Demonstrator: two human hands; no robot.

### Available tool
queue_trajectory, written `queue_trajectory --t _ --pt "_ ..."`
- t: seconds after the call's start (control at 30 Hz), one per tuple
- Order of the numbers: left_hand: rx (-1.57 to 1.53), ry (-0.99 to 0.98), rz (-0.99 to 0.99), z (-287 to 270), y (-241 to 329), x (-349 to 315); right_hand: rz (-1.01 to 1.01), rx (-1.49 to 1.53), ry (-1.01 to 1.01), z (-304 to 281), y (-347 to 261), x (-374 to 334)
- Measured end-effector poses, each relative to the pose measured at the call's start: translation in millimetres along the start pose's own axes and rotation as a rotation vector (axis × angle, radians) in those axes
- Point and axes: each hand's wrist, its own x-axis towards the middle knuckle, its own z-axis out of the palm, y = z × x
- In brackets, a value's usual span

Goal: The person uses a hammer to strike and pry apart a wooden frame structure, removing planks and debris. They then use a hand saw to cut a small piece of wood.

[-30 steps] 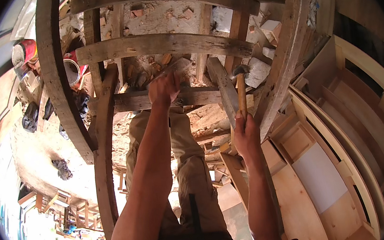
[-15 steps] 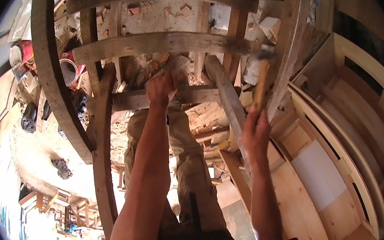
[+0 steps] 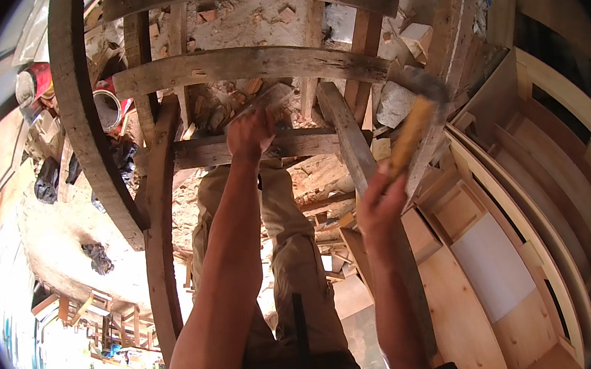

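My right hand point(image 3: 382, 203) is wrapped round the yellow wooden handle of a hammer point(image 3: 409, 138). The blurred head of the hammer is at the far end, over the right side of an old wooden frame. One end of a curved, weathered crossbar point(image 3: 247, 67) lies just left of the hammer head. Closed in a fist, my left hand point(image 3: 250, 133) is over a nearer wooden rail point(image 3: 298, 143). A thin, pale, see-through piece point(image 3: 275, 96) shows just beyond that fist; whether the fingers grip it is hard to make out.
Long wooden posts point(image 3: 163, 227) flank my legs. Unpainted wooden cabinet frames point(image 3: 474, 274) stand at the right. Red-sided cans point(image 3: 109, 107), black plastic bags point(image 3: 46, 180) and rubble lie on the left. Wood scraps and broken pieces litter the dusty floor beyond the rails.
The hammer head has swung rightward, away from the crossbar's end, and my right hand has shifted slightly left and nearer. My left hand stays in about the same place.
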Motion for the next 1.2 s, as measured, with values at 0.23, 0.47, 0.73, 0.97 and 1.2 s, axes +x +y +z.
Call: queue_trajectory --t 0.23,0.47,0.73,0.97,1.2 --pt "0.014 0.118 0.051 10.1 -4.9 -3.7 0.157 -0.093 -0.077 -5.6 -1.6 4.2" --pt "0.034 0.104 0.047 5.1 -3.2 1.2 -0.107 -0.304 -0.084 17.3 69.1 -15.7" --pt "0.005 0.124 0.089 10.1 -6.6 -6.8 -0.038 -0.114 0.011 11.4 41.0 -15.6" --pt "0.022 0.105 0.036 9.2 -4.8 0.0 0.168 0.190 0.022 -13.2 -33.7 14.0" --pt "0.007 0.136 0.034 14.2 -10.1 2.1 0.203 -0.199 -0.184 3.4 35.4 -3.2"
